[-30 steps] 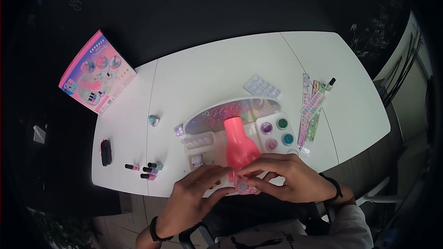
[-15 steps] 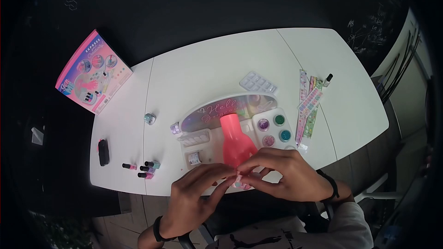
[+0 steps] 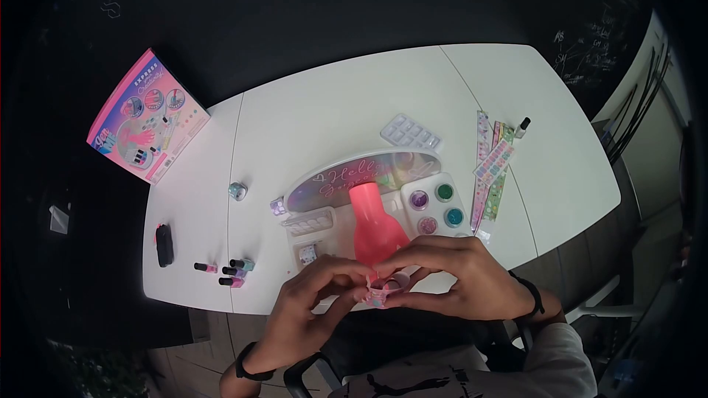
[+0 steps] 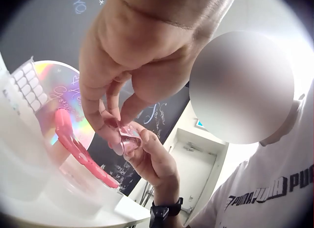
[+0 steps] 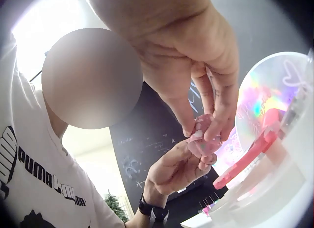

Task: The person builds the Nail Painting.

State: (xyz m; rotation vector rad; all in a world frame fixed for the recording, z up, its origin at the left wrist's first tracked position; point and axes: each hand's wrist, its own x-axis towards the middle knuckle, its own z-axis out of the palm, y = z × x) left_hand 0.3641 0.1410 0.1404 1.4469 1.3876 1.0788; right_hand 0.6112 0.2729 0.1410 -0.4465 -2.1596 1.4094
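Pinching a pink patterned roll with both left hand and right hand, just in front of the pink model hand, apparently loosening the roll's end; next move likely calls for steady grip and gentle peeling.

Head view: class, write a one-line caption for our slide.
The left hand and right hand hold a curled pink strip near a pink model hand.
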